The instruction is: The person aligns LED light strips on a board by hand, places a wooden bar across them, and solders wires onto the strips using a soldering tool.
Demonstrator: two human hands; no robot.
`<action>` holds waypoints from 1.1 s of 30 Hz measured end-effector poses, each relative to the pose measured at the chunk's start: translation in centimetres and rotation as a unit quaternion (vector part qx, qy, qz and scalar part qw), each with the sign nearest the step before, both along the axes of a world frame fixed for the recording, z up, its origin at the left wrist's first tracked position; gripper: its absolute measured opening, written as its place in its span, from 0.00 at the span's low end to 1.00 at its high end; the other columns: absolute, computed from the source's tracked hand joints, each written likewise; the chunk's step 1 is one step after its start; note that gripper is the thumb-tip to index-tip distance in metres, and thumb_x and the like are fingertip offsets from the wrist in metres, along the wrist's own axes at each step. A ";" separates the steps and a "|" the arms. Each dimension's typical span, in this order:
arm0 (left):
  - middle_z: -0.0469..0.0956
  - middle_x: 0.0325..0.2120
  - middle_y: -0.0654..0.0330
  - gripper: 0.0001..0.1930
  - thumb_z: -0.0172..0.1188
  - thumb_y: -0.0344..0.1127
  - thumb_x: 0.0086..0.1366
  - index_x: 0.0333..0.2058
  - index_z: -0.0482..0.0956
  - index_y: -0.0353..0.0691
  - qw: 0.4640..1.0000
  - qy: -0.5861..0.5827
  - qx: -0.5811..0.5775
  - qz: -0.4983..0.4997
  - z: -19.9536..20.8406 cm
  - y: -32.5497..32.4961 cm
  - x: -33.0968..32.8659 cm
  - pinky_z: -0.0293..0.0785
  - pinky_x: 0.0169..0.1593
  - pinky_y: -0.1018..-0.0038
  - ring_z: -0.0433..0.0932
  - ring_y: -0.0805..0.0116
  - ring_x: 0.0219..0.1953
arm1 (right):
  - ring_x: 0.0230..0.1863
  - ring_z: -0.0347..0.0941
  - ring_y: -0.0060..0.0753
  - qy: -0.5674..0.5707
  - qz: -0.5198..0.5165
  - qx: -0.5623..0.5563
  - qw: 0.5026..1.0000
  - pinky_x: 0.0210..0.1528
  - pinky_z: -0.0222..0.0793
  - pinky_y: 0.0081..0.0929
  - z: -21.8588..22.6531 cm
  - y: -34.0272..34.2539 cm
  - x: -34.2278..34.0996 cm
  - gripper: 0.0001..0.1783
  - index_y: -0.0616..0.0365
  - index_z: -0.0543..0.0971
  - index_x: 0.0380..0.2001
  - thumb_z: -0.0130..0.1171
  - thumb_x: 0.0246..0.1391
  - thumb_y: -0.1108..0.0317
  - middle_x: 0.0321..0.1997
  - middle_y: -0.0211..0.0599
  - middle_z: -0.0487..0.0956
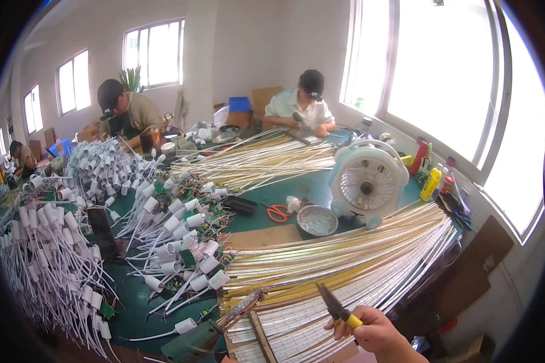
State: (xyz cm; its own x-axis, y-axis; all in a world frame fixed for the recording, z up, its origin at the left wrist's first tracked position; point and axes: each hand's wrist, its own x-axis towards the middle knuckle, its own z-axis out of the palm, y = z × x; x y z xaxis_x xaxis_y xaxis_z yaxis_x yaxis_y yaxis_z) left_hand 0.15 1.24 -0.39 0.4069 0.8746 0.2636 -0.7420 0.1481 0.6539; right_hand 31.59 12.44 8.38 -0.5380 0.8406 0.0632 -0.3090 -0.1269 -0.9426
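Observation:
My right hand (375, 331) is closed around needle-nose pliers (331, 301) with yellow grips, their dark jaws pointing up and left. Beneath them spreads a wide layer of long, thin white and yellow strips (345, 257). A dark green soldering gun (194, 343) shows at the lower edge, its worn front end angled up to the right over the strips' left ends. Just a sliver of skin beside it may be my left hand (228, 359); its fingers are hidden. To the left lie bundles of white cylindrical sockets (181, 227) with wires and small green circuit boards.
A white and pale blue fan (367, 184) stands beyond the strips, beside a metal bowl (317, 221) and orange-handled scissors (277, 213). Yellow bottles (431, 183) line the window side. More sockets (48, 242) pile up at left. Two co-workers (300, 109) sit across the green table (257, 227).

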 end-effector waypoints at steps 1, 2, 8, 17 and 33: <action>0.70 0.24 0.62 0.18 0.70 0.37 0.54 0.40 0.74 0.42 1.000 0.006 0.004 0.001 0.1 0.0 0.0 0.65 0.31 0.74 0.66 0.69 0.26 | 0.52 0.72 0.44 -0.088 -0.034 0.051 0.994 0.58 0.62 0.44 -0.1 0.1 -0.1 0.06 0.59 0.78 0.30 0.60 0.48 0.70 0.35 0.42 0.80; 0.70 0.24 0.62 0.17 0.70 0.37 0.54 0.40 0.74 0.42 1.000 0.010 0.007 0.000 0.3 0.0 0.1 0.65 0.31 0.74 0.66 0.69 0.26 | 0.47 0.72 0.42 -0.253 -0.073 0.243 0.934 0.55 0.62 0.42 0.0 0.4 -0.2 0.07 0.56 0.78 0.28 0.65 0.44 0.69 0.33 0.37 0.80; 0.71 0.25 0.61 0.17 0.70 0.37 0.53 0.39 0.74 0.42 0.999 0.028 0.016 0.002 0.8 -0.1 0.1 0.65 0.31 0.74 0.66 0.69 0.26 | 0.42 0.73 0.36 -0.455 -0.228 0.635 0.580 0.40 0.66 0.33 -0.2 0.7 -2.1 0.13 0.46 0.77 0.22 0.71 0.30 0.62 0.28 0.23 0.76; 0.71 0.23 0.60 0.17 0.71 0.36 0.51 0.38 0.75 0.42 0.999 0.036 -0.001 0.015 0.7 -0.4 0.1 0.65 0.32 0.74 0.67 0.68 0.26 | 0.40 0.72 0.34 -0.462 -0.239 0.666 0.536 0.37 0.66 0.32 -0.1 0.8 -3.0 0.13 0.44 0.75 0.20 0.71 0.32 0.60 0.25 0.21 0.70; 0.70 0.24 0.61 0.16 0.69 0.36 0.54 0.37 0.73 0.41 0.998 0.064 0.012 0.022 0.3 -0.5 0.1 0.68 0.33 0.75 0.67 0.70 0.27 | 0.29 0.72 0.34 -0.447 -0.206 0.673 0.552 0.26 0.68 0.29 0.2 1.1 -3.7 0.13 0.48 0.72 0.18 0.70 0.32 0.64 0.22 0.27 0.68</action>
State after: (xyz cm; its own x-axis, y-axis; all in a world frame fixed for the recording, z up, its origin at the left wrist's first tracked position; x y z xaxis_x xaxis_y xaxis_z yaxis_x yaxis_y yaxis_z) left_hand 0.22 0.77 -0.07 0.4003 0.8864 0.2325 -0.6576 0.1012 0.7466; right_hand 27.90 13.58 8.62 -0.6410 0.4193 0.6429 0.6150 0.7817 0.1034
